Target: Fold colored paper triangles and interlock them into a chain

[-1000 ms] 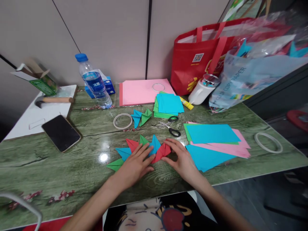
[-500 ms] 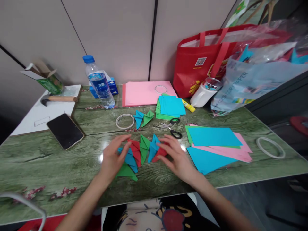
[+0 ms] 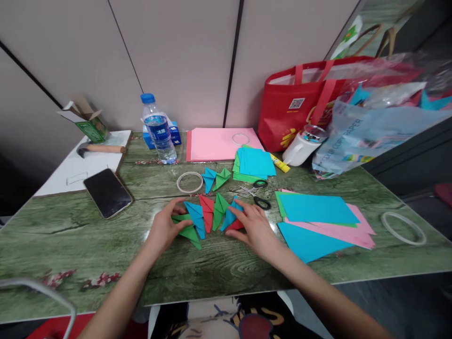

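Observation:
Several folded paper pieces stand in a row in the middle of the table. My left hand [image 3: 163,227] has thumb and fingers around the green folded paper piece [image 3: 190,235] at the row's left end. To its right come a blue folded piece [image 3: 197,217], a red one [image 3: 207,212] and another green one [image 3: 219,209]. At the right end, my right hand [image 3: 257,229] curls its thumb and fingers about a red folded paper piece [image 3: 236,225], partly hidden by them. Its fingers also reach over a blue folded piece [image 3: 230,216].
Behind the row lie a tape roll [image 3: 189,182], two folded pieces [image 3: 215,179] and scissors [image 3: 259,190]. Coloured sheets [image 3: 318,208] and another ring of tape [image 3: 403,228] are at right. A phone [image 3: 108,193], hammer [image 3: 102,149] and water bottle [image 3: 159,132] stand left; bags [image 3: 282,108] back right.
My left hand has shifted from beside the blue and red pieces to the green end piece. The row's left part sits straighter. My right hand stays at the right end; the view has shifted slightly.

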`<state>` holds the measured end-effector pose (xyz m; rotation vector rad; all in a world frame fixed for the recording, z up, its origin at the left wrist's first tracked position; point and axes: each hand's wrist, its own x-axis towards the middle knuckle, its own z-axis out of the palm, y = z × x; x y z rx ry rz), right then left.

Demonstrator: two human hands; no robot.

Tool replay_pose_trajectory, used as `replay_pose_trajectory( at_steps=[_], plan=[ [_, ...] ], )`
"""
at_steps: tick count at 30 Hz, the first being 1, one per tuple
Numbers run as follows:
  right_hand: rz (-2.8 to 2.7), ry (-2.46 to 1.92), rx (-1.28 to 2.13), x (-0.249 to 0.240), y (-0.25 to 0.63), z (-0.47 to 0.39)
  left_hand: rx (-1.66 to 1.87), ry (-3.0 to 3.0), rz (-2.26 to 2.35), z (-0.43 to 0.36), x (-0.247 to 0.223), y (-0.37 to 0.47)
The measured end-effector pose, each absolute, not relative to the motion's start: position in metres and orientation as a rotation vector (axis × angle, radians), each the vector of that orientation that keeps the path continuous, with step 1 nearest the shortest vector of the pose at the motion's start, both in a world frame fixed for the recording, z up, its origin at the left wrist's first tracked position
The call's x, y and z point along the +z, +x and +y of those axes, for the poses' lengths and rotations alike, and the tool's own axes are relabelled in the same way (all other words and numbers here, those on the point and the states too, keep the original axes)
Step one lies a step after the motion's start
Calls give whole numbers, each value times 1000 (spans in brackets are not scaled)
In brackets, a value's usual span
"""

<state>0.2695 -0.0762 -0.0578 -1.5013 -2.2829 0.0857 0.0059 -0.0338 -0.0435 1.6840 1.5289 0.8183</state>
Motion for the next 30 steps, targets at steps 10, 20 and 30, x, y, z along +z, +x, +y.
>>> replay_pose_trajectory(
  at_steps=[10,20,30],
  plan=[
    [-2079,-984,563,-31,254,-11,861,1351,1119,3,-9,21],
    [-2111,-1045,1105,-41,225,42,1025,1006,1115,13,-38,20],
    [-1843,-1110,1227,-60,211,42,1065,770,1212,7,-52,33]
  ],
)
